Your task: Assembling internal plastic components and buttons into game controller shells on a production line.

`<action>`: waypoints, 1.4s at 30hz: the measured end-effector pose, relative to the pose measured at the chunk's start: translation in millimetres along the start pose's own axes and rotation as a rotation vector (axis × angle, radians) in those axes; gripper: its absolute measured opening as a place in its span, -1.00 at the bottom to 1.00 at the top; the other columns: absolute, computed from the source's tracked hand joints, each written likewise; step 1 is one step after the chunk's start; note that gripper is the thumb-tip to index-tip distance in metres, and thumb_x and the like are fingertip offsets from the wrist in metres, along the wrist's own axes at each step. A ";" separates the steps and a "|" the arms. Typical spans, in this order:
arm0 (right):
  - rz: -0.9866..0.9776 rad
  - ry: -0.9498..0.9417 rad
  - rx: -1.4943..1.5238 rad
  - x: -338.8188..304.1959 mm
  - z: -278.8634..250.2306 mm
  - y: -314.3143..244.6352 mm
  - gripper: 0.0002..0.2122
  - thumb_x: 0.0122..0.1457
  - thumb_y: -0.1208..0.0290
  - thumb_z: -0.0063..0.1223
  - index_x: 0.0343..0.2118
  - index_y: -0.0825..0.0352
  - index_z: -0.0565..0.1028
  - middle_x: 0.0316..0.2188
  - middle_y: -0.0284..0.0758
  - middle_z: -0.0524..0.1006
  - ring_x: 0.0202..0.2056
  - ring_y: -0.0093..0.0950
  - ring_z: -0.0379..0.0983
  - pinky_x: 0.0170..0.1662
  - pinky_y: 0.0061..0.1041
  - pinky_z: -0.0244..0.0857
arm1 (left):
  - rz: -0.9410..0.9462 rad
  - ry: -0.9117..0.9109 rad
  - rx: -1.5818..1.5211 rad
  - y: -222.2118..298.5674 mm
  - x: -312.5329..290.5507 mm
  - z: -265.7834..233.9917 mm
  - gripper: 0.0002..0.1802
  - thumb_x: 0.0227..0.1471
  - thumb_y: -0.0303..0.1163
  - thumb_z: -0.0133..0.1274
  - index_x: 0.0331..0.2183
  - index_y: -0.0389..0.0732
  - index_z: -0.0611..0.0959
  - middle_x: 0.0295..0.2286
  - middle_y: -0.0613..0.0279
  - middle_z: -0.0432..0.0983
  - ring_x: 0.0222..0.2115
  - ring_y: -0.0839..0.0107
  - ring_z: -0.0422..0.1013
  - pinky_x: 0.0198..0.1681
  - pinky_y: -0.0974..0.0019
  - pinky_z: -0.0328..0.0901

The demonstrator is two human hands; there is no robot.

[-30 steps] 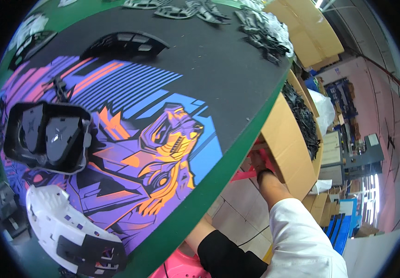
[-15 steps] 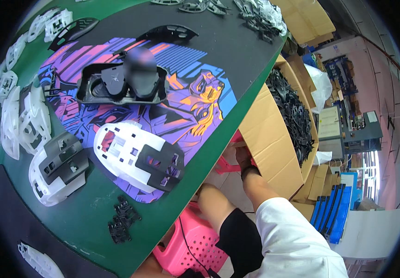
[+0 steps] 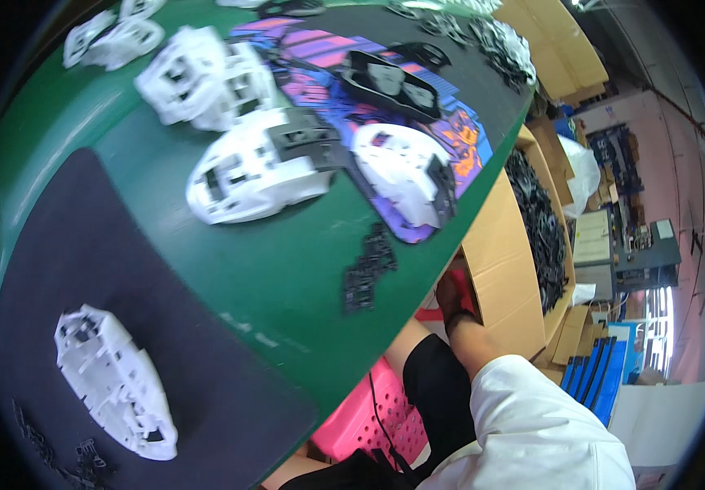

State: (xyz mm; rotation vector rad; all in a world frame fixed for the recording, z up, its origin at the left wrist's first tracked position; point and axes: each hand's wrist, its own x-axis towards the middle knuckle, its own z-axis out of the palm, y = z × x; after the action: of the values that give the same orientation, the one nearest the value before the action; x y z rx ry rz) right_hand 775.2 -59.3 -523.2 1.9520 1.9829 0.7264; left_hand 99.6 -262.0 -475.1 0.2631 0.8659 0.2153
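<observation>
My right arm reaches down beside the table, with a dark band at the wrist. My right hand point(image 3: 452, 296) is in shadow next to a red stool point(image 3: 429, 314), below the table edge and beside a big cardboard box point(image 3: 499, 261). Its fingers are too dark to make out. No left hand shows. On the green table point(image 3: 230, 261), closest to that edge, lie a small heap of black plastic parts point(image 3: 369, 273) and a white shell with a dark panel point(image 3: 401, 171). To their left is another white-and-dark shell point(image 3: 258, 167).
A dark mat point(image 3: 164, 351) at the near left bears a white slotted shell point(image 3: 115, 384). More white shells point(image 3: 205, 77) stand farther back. A black tray point(image 3: 389, 86) rests on a colourful printed mat point(image 3: 311, 73). Black parts fill the cardboard box. A pink stool point(image 3: 369, 420) stands below.
My view has swung left, so the tabletop things sit farther right and higher, and the dark mat with the white shell shows more fully. My right hand stays low by the box.
</observation>
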 end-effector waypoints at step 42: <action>-0.677 -1.030 1.316 260.8 -333.9 -132.9 -0.68 0.29 0.30 -0.10 0.01 0.32 0.53 -0.11 -0.10 0.61 -0.03 -0.10 0.51 0.07 -0.16 0.36 | 0.849 0.784 0.665 226.3 -380.0 176.2 -0.71 0.18 -0.51 0.05 -0.05 -0.33 0.62 -0.23 0.08 0.56 -0.25 0.24 0.49 -0.06 0.27 0.38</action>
State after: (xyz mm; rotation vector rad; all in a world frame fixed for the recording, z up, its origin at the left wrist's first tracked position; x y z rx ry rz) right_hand 473.3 147.2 -271.4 1.2110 2.1155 -1.7266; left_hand -21.6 -183.3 -21.5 1.2297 1.5555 0.8601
